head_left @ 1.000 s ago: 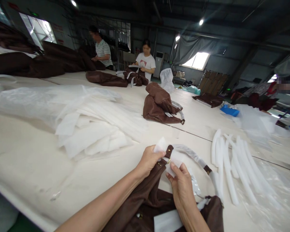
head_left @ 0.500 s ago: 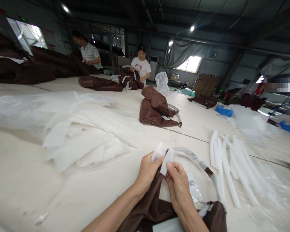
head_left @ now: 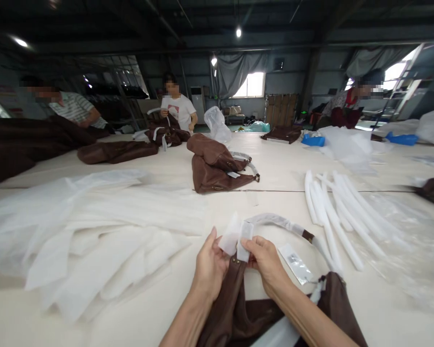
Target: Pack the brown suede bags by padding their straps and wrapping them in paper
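Observation:
A brown leather handbag (head_left: 222, 308) lies before me, its strap (head_left: 275, 219) arching to the right in clear-white wrapping. A white strip (head_left: 245, 231) is folded around the strap's left end, just above two small metal studs. My right hand (head_left: 265, 262) pinches this strip between thumb and fingers. On the other side, my left hand (head_left: 210, 267) has its fingers curled at the strip's loose flap (head_left: 230, 236), thumb raised. Some of its fingertips are hidden behind the flap. A tag in a clear sleeve (head_left: 294, 262) lies inside the strap's loop.
Loose white sheets (head_left: 104, 241) are heaped on the left of the table (head_left: 159, 308). White foam tubes (head_left: 327, 217) lie to the right beside clear plastic bags (head_left: 415, 250). Further off are stacked brown bags (head_left: 217, 166). Several people work around the table, one in a white shirt (head_left: 181, 113).
My view has levelled and turned right. The left thumb has come away from the strip and points up, while the right hand still pinches the strip at the strap end.

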The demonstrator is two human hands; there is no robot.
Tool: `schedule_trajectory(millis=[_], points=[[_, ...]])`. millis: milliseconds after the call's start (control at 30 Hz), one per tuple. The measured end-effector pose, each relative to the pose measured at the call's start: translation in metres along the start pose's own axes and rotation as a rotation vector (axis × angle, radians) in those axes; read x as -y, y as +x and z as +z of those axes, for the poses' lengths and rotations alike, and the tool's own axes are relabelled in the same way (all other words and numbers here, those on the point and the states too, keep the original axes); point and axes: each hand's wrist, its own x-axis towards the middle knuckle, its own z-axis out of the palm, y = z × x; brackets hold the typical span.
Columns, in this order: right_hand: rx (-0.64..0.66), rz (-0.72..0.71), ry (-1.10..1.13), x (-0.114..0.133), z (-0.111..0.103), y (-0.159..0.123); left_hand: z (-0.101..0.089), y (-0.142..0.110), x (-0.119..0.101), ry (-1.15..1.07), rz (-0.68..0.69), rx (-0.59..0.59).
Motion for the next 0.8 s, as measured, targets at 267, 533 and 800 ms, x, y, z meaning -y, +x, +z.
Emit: schedule_trajectory(millis=[267, 533, 800], points=[[-0.044, -0.119, -0.002, -0.007, 0.002, 0.000, 0.007, 0.011, 0.012, 0.119, -0.094, 0.052], [-0.158, -0.188, -0.175, -0.015, 0.005, 0.006, 0.009, 0.002, 0.014, 0.266, -0.055, 0.003], [-0.193, -0.218, -0.369, -0.022, 0.004, 0.009, 0.018, -0.005, 0.015, 0.338, 0.110, 0.050]])
